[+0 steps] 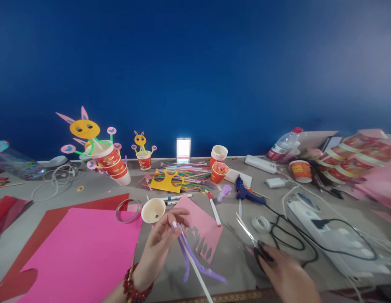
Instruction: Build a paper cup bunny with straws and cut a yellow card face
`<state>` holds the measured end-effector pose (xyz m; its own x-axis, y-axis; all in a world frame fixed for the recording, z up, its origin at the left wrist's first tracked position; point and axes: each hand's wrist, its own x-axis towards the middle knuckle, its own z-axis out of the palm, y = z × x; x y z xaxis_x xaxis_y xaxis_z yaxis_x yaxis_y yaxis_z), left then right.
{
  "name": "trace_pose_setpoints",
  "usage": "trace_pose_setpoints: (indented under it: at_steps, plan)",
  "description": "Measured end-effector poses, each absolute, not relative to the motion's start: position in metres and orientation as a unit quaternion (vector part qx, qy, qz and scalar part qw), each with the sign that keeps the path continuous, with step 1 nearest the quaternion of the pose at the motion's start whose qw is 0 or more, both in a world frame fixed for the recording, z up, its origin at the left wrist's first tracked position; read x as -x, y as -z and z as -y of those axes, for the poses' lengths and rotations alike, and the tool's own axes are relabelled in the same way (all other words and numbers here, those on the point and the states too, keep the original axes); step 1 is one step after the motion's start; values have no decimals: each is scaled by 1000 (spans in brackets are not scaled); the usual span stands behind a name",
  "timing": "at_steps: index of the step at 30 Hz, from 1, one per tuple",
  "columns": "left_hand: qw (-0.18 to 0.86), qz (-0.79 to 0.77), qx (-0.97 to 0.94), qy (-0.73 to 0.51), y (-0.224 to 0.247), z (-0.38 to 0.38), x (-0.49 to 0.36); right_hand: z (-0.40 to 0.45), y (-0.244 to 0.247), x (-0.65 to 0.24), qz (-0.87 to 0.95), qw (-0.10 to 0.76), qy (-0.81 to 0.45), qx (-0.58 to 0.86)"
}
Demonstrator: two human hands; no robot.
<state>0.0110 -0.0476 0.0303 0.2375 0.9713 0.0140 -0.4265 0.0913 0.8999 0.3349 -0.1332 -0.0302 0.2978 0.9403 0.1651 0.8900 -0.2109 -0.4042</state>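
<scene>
My left hand [166, 233] pinches the top of a thin white stick [197, 269], which slants down towards the table's front edge. Purple pipe cleaners [211, 274] are fixed near the stick's upper end and hang apart in bent strands. My right hand [288, 273], smeared by motion, is closed around the black handles of a pair of scissors [254, 242], whose blades point up and to the left. Just behind my left hand a white paper cup [153, 211] shows a small hole in its base. A cut pink paper [203, 225] lies between the hands.
Pink card [84, 252] covers the left side. Behind are a yellow cut-out [166, 182], pipe cleaners [195, 170] and rabbit-faced cup figures [110, 160]. To the right lie a blue glue gun [247, 193], tape [261, 224], black cable [288, 240] and a power strip [321, 235].
</scene>
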Motion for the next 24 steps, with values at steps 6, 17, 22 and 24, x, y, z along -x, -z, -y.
trace_pose_setpoints:
  at_steps: [6,17,22,24]
  plan:
    - [671,-314,-419,-525,-24,48,-13,110,34,-347,624,103,-110,767]
    - [675,-290,-425,-529,-22,44,-12,85,27,-349,646,62,-152,746]
    - [678,-292,-428,-522,-18,43,-12,83,7,-343,662,121,-209,710]
    - [675,-296,-430,-521,-18,43,-13,80,-6,-323,678,181,-222,677]
